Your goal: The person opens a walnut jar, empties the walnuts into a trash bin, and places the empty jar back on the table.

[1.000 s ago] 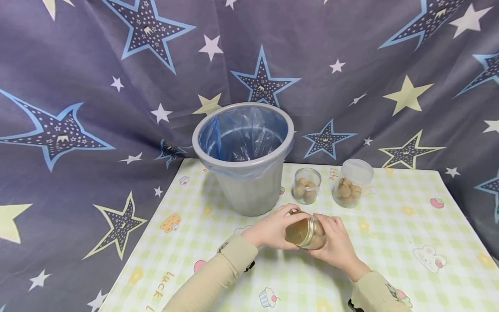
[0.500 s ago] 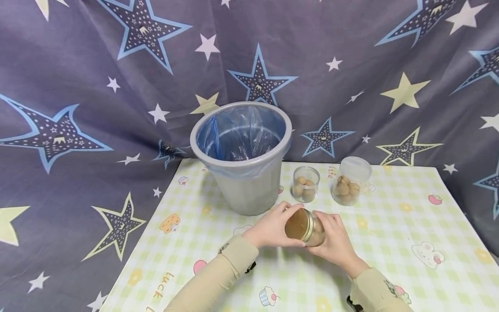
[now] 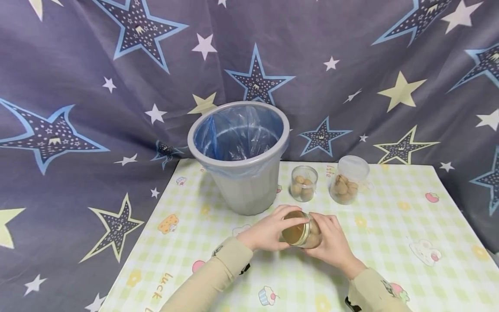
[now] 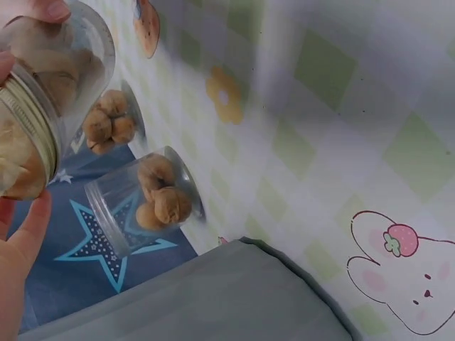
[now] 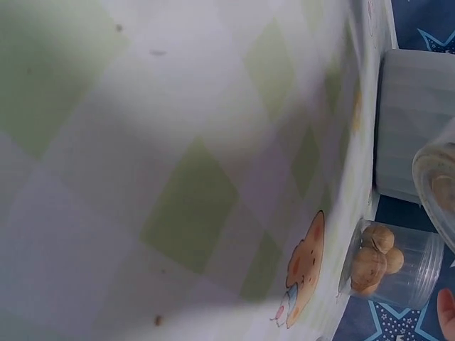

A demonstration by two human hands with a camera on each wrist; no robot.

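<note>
A clear jar with a shiny gold lid is tipped on its side above the table, the lid turned left. Round brown nuts, seemingly walnuts, show through its wall. My right hand grips the jar's body from the right. Around the lid curl the fingers and thumb of my left hand; in the left wrist view a fingertip touches its rim. Beyond the hands stand an open short clear jar with several walnuts and a taller clear jar, also part-filled with walnuts, under a whitish lid.
A grey trash bin lined with a blue plastic bag stands at the back left of the table. Green-and-white checked cloth covers the tabletop. A dark curtain with stars hangs behind.
The left fingers have shifted their hold on the lid, the forefinger now lying across its top edge. Jar and right hand stay nearly in place. The head view drifts slightly.
</note>
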